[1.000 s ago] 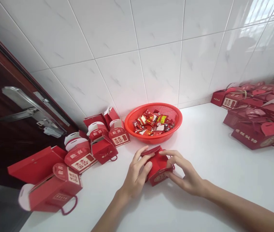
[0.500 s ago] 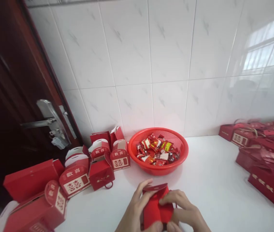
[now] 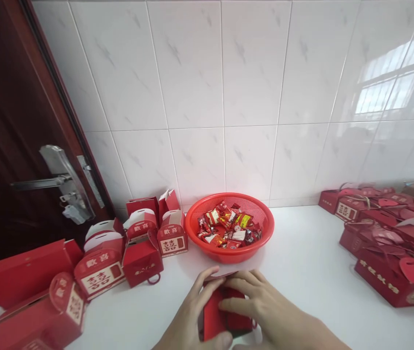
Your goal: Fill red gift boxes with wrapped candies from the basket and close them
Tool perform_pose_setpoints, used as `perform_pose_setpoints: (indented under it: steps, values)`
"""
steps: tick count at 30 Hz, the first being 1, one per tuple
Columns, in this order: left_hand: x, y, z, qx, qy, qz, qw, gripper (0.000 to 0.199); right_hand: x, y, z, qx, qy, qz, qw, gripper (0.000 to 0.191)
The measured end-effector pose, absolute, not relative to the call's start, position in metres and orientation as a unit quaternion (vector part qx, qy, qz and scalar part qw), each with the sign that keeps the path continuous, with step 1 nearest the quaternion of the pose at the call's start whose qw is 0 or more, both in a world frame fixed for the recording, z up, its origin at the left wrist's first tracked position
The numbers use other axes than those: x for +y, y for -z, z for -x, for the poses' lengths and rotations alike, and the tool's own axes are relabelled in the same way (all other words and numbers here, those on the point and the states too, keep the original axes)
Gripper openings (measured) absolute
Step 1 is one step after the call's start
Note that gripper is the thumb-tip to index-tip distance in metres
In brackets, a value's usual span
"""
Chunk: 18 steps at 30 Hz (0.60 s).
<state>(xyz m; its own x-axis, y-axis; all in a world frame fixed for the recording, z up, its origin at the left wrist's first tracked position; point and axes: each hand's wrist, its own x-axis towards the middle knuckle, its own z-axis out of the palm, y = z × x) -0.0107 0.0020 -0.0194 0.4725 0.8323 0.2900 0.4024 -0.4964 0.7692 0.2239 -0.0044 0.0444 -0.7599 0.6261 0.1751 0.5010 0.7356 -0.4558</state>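
Note:
A small red box (image 3: 214,313) stands on the white table between my hands, near the bottom centre. My left hand (image 3: 194,311) is wrapped round its left side, with the thumb at the near edge. My right hand (image 3: 256,304) lies over the top and right side, its fingers bent onto the box and its far flap. The right thumb is mostly hidden. Just beyond, a red plastic basket (image 3: 229,255) holds several wrapped candies (image 3: 228,226).
Several red gift boxes (image 3: 99,270) stand at the left, some with open tops. More red boxes (image 3: 392,272) crowd the right. A tiled wall (image 3: 195,73) rises behind the white table (image 3: 301,253); a dark door (image 3: 6,121) is at the far left.
My right hand has moved up and over the box, now reaching its far flap. The view has turned slightly to the right, so the surroundings appear further left.

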Motion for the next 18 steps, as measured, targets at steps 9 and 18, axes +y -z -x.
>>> perform_pose_setpoints:
  steps: [9, 18]
  values:
    - [0.001, 0.0, 0.005, 0.399, -0.333, -0.794, 0.315, 0.069, -0.002, -0.068, -0.205, -0.953, -0.109, 0.271, 0.083, 0.016]
    - [0.0, -0.007, 0.005, 0.399, -0.303, -0.81, 0.304, 0.064, -0.009, -0.073, -0.197, -0.959, -0.076, 0.257, 0.097, 0.012]
